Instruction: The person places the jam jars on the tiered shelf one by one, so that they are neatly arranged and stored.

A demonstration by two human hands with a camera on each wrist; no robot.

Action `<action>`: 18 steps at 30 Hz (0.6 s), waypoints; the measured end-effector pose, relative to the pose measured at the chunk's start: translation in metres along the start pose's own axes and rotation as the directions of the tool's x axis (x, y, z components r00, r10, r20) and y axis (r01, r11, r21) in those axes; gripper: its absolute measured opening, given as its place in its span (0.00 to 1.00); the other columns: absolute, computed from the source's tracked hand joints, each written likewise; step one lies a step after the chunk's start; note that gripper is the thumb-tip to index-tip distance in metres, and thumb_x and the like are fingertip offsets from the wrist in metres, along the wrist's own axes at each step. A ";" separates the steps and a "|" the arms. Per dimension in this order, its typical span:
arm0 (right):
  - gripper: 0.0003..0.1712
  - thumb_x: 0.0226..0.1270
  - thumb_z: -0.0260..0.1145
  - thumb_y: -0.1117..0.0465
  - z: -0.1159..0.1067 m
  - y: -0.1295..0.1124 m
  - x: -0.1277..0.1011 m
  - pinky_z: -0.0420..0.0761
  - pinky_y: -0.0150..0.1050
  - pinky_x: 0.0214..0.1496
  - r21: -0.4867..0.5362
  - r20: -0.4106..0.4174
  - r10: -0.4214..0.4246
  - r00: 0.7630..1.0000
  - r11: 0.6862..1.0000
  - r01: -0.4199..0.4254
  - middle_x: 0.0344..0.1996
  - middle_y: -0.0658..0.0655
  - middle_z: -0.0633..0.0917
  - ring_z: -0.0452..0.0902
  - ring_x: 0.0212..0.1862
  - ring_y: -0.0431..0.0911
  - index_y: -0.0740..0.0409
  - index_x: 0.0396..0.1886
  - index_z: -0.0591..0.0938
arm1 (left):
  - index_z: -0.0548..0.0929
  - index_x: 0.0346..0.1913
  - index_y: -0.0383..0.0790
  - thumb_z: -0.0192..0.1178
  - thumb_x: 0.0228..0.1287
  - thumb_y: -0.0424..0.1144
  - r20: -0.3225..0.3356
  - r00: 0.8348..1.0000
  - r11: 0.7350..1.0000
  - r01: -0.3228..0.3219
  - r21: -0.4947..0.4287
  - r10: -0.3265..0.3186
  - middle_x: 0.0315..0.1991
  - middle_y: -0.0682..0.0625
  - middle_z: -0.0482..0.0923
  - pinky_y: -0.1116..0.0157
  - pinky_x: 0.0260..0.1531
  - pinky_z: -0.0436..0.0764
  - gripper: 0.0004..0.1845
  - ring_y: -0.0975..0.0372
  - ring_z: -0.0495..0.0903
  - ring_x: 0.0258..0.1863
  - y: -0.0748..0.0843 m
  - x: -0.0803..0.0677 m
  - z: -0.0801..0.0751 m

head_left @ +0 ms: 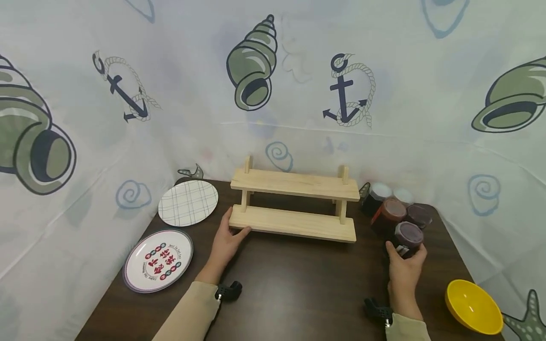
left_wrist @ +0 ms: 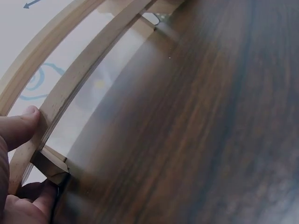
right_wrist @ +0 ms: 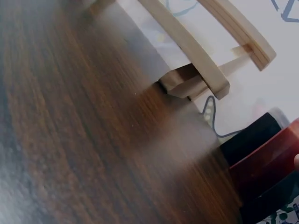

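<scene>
A two-tier wooden shelf rack stands toward the back of the dark table. My left hand holds the left end of its lower board, thumb along the front edge. In the left wrist view, the thumb presses on the board while other fingers curl under it beside a wooden foot. On the right, my right hand grips a dark jar with a purplish lid, thumb on its left side and fingers on its right. Behind that jar is a red-brown jar, also seen in the right wrist view.
More jars cluster at the back right, including a dark one with a whitish lid. A yellow bowl sits at the right edge. At left lie a checked plate and a plate with red characters. A printed cloth hangs behind.
</scene>
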State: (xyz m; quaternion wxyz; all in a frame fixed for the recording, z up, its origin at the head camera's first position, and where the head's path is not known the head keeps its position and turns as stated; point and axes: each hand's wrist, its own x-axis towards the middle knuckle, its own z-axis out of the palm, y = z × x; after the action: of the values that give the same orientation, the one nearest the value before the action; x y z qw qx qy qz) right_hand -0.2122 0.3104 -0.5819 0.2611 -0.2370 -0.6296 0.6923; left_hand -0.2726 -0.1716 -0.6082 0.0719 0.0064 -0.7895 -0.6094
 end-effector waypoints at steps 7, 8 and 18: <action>0.45 0.72 0.73 0.72 -0.003 0.004 0.000 0.74 0.23 0.66 0.026 -0.036 0.033 0.999 0.999 -0.032 0.66 0.43 0.74 0.69 0.74 0.45 0.52 0.81 0.61 | 0.51 0.89 0.40 0.76 0.71 0.42 0.004 1.000 0.998 0.027 -0.060 -0.027 0.88 0.37 0.52 0.41 0.82 0.65 0.54 0.43 0.60 0.86 0.004 0.005 0.000; 0.45 0.71 0.74 0.73 -0.003 0.004 -0.001 0.76 0.22 0.63 0.037 -0.042 0.032 0.999 0.999 -0.030 0.64 0.42 0.75 0.70 0.72 0.44 0.52 0.80 0.63 | 0.52 0.89 0.40 0.76 0.71 0.41 0.002 1.000 0.998 0.030 -0.061 -0.030 0.88 0.37 0.52 0.41 0.82 0.65 0.54 0.43 0.60 0.86 0.004 0.004 0.000; 0.46 0.58 0.82 0.77 -0.001 0.010 -0.001 0.83 0.21 0.52 0.160 -0.085 -0.023 0.996 0.987 0.037 0.62 0.47 0.80 0.77 0.64 0.40 0.52 0.72 0.71 | 0.50 0.89 0.42 0.76 0.72 0.42 0.018 0.999 0.995 0.044 -0.090 -0.042 0.89 0.37 0.50 0.41 0.83 0.62 0.54 0.43 0.58 0.87 0.004 -0.001 -0.001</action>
State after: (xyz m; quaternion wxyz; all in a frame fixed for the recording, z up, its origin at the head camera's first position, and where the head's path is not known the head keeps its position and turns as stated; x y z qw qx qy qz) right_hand -0.2114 0.3100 -0.5919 0.3156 -0.2342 -0.5638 0.7264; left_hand -0.2712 -0.1717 -0.6046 0.0527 0.0152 -0.7616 -0.6458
